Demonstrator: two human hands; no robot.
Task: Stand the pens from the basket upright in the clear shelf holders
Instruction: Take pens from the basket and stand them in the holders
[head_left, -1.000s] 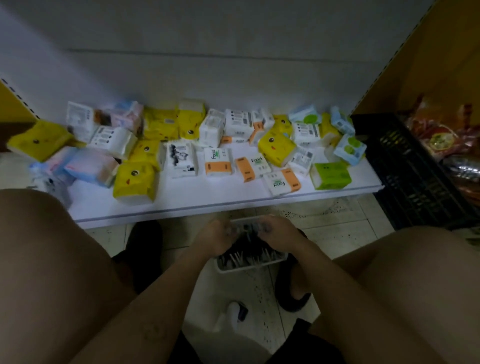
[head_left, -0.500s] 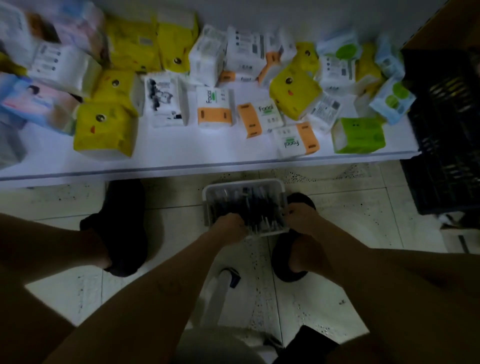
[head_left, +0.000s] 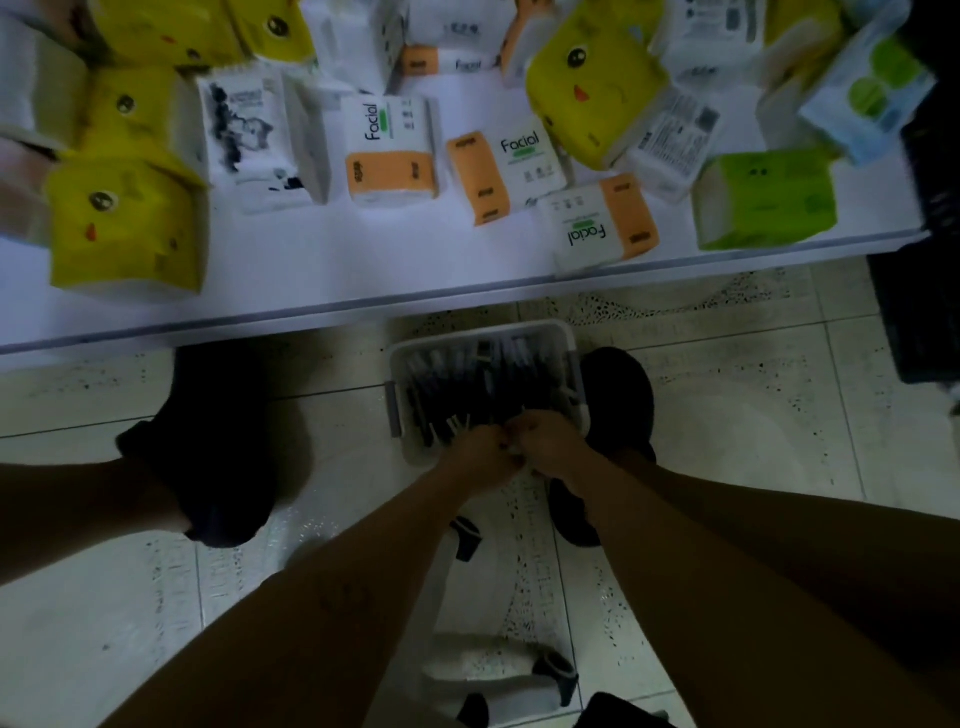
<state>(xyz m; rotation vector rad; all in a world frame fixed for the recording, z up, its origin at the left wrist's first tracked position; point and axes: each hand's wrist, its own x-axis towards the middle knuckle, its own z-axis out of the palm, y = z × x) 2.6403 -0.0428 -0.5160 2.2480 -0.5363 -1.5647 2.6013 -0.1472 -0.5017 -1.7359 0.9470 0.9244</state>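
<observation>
Tissue packs (head_left: 390, 150) across white shelf (head_left: 311, 270); basket (head_left: 478, 335) of pens (head_left: 498, 374) on tiled floor (head_left: 753, 415).

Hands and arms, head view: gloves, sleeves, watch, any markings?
No gloves, rings or watch show on the left hand or right hand. The left forearm and right forearm are bare, no sleeves in frame. The left one has a faint roundish mark, too dim to read.
</observation>
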